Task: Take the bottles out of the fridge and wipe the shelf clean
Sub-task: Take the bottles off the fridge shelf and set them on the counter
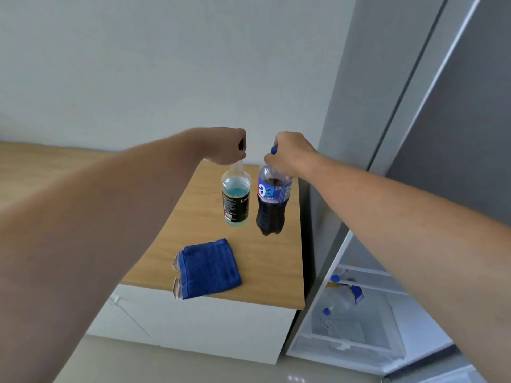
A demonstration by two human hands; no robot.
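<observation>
My left hand (225,146) grips the neck of a clear glass bottle (236,200) with blue-green liquid and a black label. My right hand (290,153) grips the blue cap end of a dark cola bottle (272,201) with a blue label. Both bottles hang upright side by side, a little above the wooden counter (276,261). A folded blue cloth (208,268) lies on the counter near its front edge, below the bottles. At the lower right the open fridge door's shelf (356,319) still holds bottles with blue caps (335,278).
The grey fridge body (387,78) rises at the right, close beside the counter's right edge. White cabinet fronts (193,324) sit under the counter. A pale wall stands behind, and a shiny floor lies below.
</observation>
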